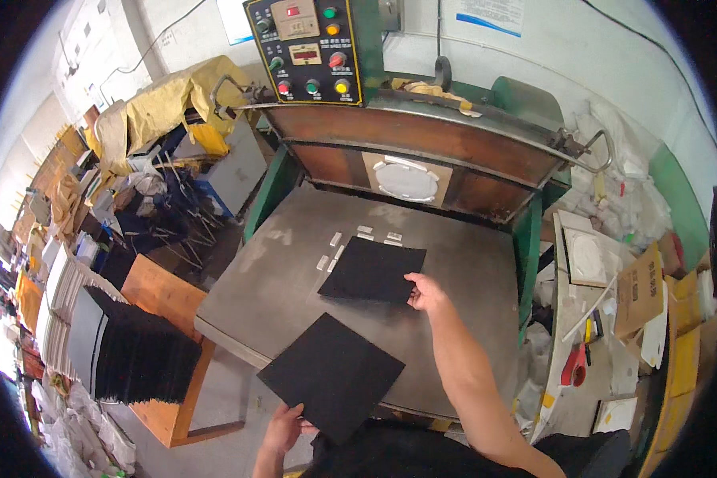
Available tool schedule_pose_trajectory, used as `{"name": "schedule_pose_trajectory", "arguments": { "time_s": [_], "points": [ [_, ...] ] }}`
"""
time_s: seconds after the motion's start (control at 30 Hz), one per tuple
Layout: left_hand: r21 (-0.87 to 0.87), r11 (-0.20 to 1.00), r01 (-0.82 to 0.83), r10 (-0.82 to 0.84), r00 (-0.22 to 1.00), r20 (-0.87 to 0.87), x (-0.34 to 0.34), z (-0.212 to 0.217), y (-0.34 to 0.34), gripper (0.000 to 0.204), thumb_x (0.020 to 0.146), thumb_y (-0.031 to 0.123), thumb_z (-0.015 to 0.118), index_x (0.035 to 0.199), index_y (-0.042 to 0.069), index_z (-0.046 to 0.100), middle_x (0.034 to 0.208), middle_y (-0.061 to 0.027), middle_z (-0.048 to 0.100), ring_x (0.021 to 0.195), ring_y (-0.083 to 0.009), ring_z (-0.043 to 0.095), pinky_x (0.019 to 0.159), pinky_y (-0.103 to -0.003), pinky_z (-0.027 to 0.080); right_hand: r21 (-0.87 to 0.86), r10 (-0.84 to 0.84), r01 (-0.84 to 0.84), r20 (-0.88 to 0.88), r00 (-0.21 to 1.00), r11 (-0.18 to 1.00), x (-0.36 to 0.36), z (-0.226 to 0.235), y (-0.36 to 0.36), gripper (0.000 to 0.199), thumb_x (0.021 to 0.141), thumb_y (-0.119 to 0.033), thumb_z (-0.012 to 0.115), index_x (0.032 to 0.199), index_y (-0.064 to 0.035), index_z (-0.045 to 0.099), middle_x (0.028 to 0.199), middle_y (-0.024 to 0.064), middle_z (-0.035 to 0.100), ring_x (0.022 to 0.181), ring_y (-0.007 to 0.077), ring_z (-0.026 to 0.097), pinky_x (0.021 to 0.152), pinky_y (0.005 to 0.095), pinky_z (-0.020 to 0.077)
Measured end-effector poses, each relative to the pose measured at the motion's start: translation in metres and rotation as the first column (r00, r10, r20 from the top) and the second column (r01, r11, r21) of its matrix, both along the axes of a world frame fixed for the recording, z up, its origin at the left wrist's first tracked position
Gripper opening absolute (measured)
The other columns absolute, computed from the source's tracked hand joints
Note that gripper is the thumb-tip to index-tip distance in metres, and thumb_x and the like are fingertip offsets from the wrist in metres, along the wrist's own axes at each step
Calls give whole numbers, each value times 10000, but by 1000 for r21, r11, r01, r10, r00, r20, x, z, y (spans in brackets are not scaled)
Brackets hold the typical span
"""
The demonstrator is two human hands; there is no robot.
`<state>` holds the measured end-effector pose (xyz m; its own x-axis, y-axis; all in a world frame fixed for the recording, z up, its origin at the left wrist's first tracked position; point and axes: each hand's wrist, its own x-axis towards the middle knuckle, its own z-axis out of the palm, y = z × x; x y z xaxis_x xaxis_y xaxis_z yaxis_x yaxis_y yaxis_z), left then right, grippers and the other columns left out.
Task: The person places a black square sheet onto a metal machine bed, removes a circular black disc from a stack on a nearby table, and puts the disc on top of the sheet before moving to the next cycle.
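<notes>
My right hand pinches the right edge of a black square sheet over the machine's grey metal bed. Several small pale blocks lie on the bed along that sheet's far and left edges. Lower down, my left hand grips the near left corner of a second black square sheet, held at the bed's front edge close to my body. Above the back of the bed, the raised press plate carries a pale panel with a white oval piece.
A control box with coloured buttons stands above the press. On the left, a wooden stand bears a thick stack of black sheets. Along the right, a cluttered bench holds red-handled scissors and a cardboard box.
</notes>
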<state>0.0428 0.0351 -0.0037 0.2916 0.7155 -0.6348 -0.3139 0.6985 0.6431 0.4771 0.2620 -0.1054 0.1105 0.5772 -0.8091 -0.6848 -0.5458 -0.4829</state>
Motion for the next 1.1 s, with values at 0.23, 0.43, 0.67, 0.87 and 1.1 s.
{"name": "schedule_pose_trajectory", "arguments": {
  "time_s": [0.23, 0.43, 0.67, 0.87, 1.1],
  "points": [
    [-38, 998, 46, -46, 999, 23, 93, -43, 75, 309, 951, 69, 509, 1222, -40, 410, 1085, -215, 594, 947, -397, 645, 823, -522, 560, 506, -111, 208, -216, 970, 837, 24, 78, -52, 141, 865, -78, 604, 983, -1, 596, 906, 104, 623, 829, 253, 645, 713, 390, 559],
    [-61, 995, -75, 79, 994, 73, 207, -123, 193, 429, 972, 63, 465, 1300, -99, 242, 1157, -275, 473, 976, -407, 602, 906, -542, 551, 190, -158, 95, 355, 921, 977, 107, 71, -227, 264, 847, -81, 597, 1100, -3, 601, 1006, 101, 659, 913, 235, 643, 831, 376, 531],
    [94, 995, -42, 67, 957, -282, 216, -90, 165, 505, 860, 156, 633, 1286, -45, 448, 1154, -176, 576, 1118, -301, 566, 890, -415, 524, 178, -410, 374, 508, 757, 910, 68, 64, -402, 350, 855, -87, 600, 1190, 13, 594, 1121, 108, 653, 1010, 217, 616, 921, 339, 475],
    [476, 269, 837, 362, 370, -856, 319, -81, 192, 608, 755, 213, 689, 1305, 35, 501, 1360, -193, 490, 1350, -354, 373, 1132, -501, 265, -62, -22, 206, 922, 386, 977, 22, 81, -427, 345, 880, -96, 585, 1188, 59, 575, 1148, 120, 642, 1051, 207, 588, 949, 321, 442],
    [292, 220, 931, 327, 212, -921, 336, -126, 230, 534, 812, 228, 632, 1306, 60, 517, 1430, -147, 445, 1415, -349, 282, 1157, -576, 154, 500, -722, 524, 426, 545, 690, -53, 160, -426, 410, 904, -56, 555, 1308, 12, 533, 1197, 97, 637, 1080, 209, 604, 962, 332, 456]
  ]
}}
